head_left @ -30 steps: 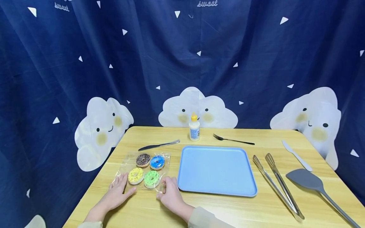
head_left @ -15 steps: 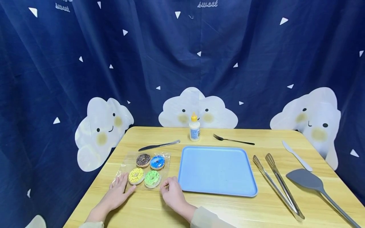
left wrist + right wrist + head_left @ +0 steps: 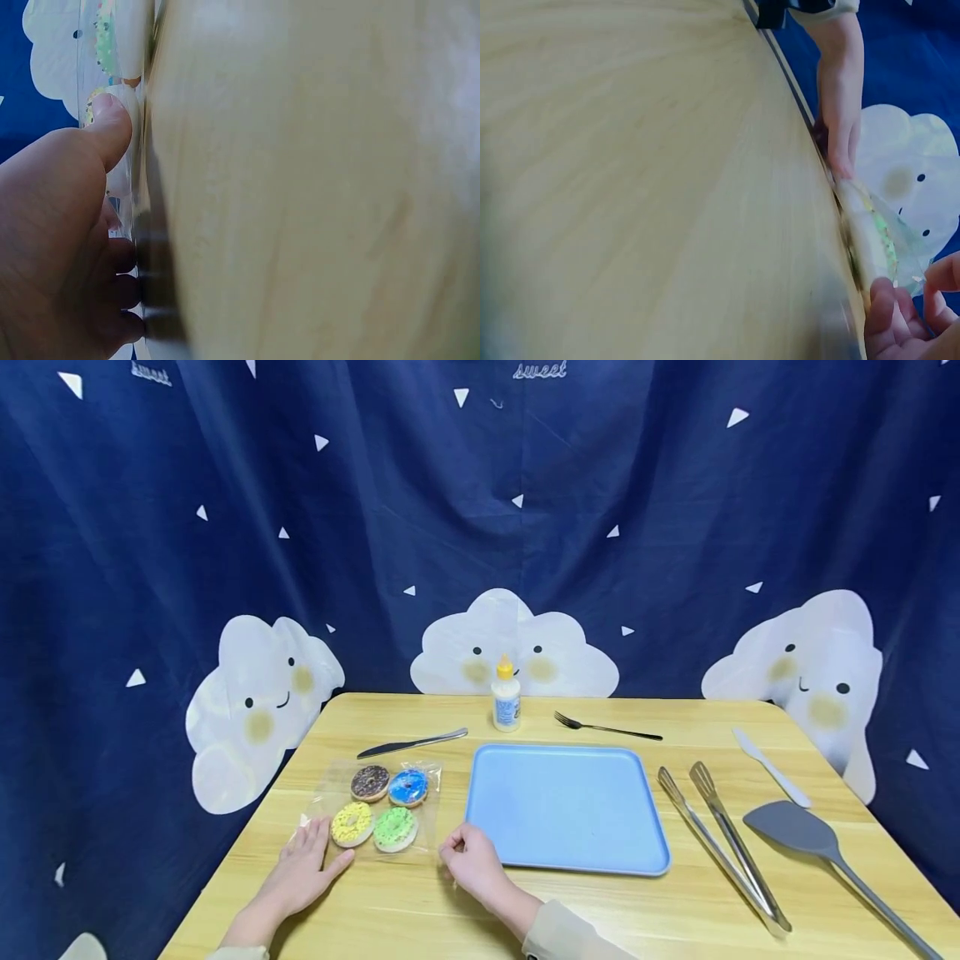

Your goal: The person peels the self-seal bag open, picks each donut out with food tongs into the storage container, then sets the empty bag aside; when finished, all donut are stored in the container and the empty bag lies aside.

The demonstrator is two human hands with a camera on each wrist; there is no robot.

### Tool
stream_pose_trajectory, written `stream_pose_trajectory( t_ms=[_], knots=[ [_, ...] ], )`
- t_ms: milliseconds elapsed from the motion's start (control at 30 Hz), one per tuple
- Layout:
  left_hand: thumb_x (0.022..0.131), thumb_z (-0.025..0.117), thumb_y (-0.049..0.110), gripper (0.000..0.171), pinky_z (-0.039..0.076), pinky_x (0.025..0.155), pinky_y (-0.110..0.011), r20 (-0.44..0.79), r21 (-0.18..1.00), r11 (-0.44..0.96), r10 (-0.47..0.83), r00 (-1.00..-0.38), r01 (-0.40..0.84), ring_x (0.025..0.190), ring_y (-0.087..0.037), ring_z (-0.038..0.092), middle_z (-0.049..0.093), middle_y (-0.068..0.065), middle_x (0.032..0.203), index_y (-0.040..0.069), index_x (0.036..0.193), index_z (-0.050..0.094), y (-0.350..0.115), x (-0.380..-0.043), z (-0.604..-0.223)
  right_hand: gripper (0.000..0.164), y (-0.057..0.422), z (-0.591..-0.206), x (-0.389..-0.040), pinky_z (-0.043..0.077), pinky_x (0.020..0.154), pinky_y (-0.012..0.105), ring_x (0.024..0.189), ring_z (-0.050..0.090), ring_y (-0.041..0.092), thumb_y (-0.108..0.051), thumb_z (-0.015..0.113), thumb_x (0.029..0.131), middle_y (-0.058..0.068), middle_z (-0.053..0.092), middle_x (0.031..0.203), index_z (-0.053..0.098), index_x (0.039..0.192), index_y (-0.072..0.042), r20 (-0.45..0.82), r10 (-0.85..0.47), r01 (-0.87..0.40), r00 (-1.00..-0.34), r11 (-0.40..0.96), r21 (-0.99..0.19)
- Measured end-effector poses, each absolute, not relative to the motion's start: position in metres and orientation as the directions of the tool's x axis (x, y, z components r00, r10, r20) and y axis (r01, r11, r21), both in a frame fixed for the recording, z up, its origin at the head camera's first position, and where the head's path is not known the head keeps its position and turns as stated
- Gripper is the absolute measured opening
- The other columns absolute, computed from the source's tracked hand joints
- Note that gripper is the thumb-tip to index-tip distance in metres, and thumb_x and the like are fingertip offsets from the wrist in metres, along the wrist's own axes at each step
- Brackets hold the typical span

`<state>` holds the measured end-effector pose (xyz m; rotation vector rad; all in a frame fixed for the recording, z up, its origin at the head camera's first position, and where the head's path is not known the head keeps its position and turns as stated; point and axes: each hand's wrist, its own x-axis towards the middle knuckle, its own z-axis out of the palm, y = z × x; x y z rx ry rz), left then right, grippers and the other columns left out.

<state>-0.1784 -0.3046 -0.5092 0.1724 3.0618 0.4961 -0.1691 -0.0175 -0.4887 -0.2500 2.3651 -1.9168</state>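
Observation:
Under the straight fingers of my left hand (image 3: 300, 867) lies the left edge of a clear plastic bag (image 3: 321, 795) with several toy donuts inside: brown (image 3: 370, 783), blue (image 3: 408, 787), yellow (image 3: 352, 824) and green (image 3: 395, 829). The left wrist view shows the thumb along the bag's near edge. My right hand (image 3: 477, 864) has its fingers curled, just right of the bag, by the tray's near left corner. Whether a bit of film is between its fingertips, I cannot tell. Those fingers (image 3: 885, 300) overlap the bag's end in the right wrist view.
A blue tray (image 3: 566, 810) lies right of the bag. Behind are a table knife (image 3: 412, 742), a glue bottle (image 3: 506, 702) and a black fork (image 3: 607, 728). At the right lie metal tongs (image 3: 727, 852), a white knife (image 3: 772, 768) and a grey spatula (image 3: 795, 827).
My right hand has moved right, from pinching at the bag's near right corner to a spot beside it. The left hand and the donuts have stayed in place; the view has turned slightly.

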Motion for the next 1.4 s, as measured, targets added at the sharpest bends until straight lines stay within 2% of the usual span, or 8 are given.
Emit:
stream_pose_trajectory(
  t_ms=[133,233,433,633,867,1000,1167,1400],
  knots=[
    [0.092,0.042,0.058,0.088,0.011,0.100,-0.069,-0.003,0.306,0.946,0.114,-0.994,0.107,0.129,-0.055,0.012,0.018,-0.037,0.142,-0.012,0.140,0.021,-0.306,-0.176,-0.507,0.008,-0.016,-0.490,-0.170,0.048,0.041,0.027,0.049,0.056,0.019,0.000,0.058,0.081,0.008,0.055,0.062,0.053,0.076,-0.002,0.018,-0.220,-0.052,-0.975,0.153,-0.987],
    [0.091,0.042,0.058,0.088,0.012,0.100,-0.070,0.004,0.301,0.947,0.118,-0.993,0.114,0.129,-0.055,0.012,0.018,-0.037,0.141,-0.012,0.140,0.022,-0.306,-0.175,-0.506,0.009,-0.015,-0.490,-0.172,0.052,0.044,0.030,0.051,0.059,0.022,-0.002,0.062,0.083,0.009,0.055,0.064,0.053,0.081,0.001,0.010,-0.238,-0.036,-0.971,0.104,-0.994],
    [0.091,0.044,0.058,0.088,0.012,0.099,-0.071,0.006,0.303,0.947,0.113,-0.994,0.109,0.129,-0.055,0.012,0.019,-0.037,0.141,-0.013,0.140,0.022,-0.306,-0.173,-0.506,0.026,-0.019,-0.489,-0.183,0.054,0.048,0.034,0.053,0.060,0.024,-0.008,0.070,0.081,0.007,0.053,0.070,0.053,0.093,0.007,0.013,-0.231,-0.030,-0.973,0.074,-0.997],
    [0.091,0.044,0.058,0.088,0.013,0.098,-0.071,-0.002,0.305,0.946,0.113,-0.994,0.107,0.129,-0.055,0.012,0.019,-0.037,0.141,-0.012,0.140,0.022,-0.305,-0.174,-0.506,0.018,-0.033,-0.489,-0.198,0.047,0.045,0.024,0.049,0.050,0.009,-0.012,0.071,0.080,0.000,0.052,0.064,0.058,0.082,-0.001,0.073,-0.196,-0.118,-0.978,0.230,-0.966],
    [0.091,0.044,0.058,0.088,0.012,0.098,-0.071,0.002,0.305,0.946,0.114,-0.994,0.109,0.128,-0.056,0.013,0.018,-0.037,0.141,-0.012,0.140,0.022,-0.305,-0.174,-0.507,0.027,-0.047,-0.486,-0.206,0.041,0.045,0.024,0.050,0.046,0.010,-0.025,0.073,0.079,-0.003,0.050,0.059,0.053,0.070,-0.010,0.051,-0.156,-0.106,-0.986,0.370,-0.923],
    [0.091,0.043,0.059,0.089,0.012,0.098,-0.071,-0.005,0.299,0.948,0.112,-0.994,0.105,0.128,-0.056,0.013,0.018,-0.037,0.141,-0.012,0.140,0.022,-0.306,-0.174,-0.507,0.027,-0.050,-0.486,-0.208,0.040,0.047,0.024,0.054,0.045,0.011,-0.017,0.074,0.078,-0.002,0.048,0.062,0.050,0.067,-0.010,0.058,-0.145,-0.115,-0.988,0.427,-0.897],
    [0.091,0.042,0.059,0.089,0.012,0.098,-0.071,-0.010,0.298,0.949,0.115,-0.993,0.107,0.129,-0.055,0.012,0.018,-0.036,0.142,-0.011,0.141,0.021,-0.305,-0.176,-0.508,0.018,-0.045,-0.488,-0.208,0.040,0.044,0.023,0.052,0.045,0.011,0.002,0.062,0.077,-0.001,0.048,0.061,0.050,0.068,-0.008,0.072,-0.122,-0.119,-0.990,0.443,-0.888],
    [0.091,0.042,0.058,0.088,0.013,0.097,-0.071,0.006,0.283,0.952,0.117,-0.993,0.114,0.128,-0.056,0.013,0.019,-0.037,0.141,-0.012,0.140,0.022,-0.304,-0.177,-0.509,0.017,-0.035,-0.487,-0.208,0.040,0.031,0.023,0.035,0.042,0.008,0.000,0.058,0.083,0.001,0.049,0.051,0.050,0.069,-0.007,0.050,-0.099,-0.082,-0.994,0.349,-0.934]
  ],
)
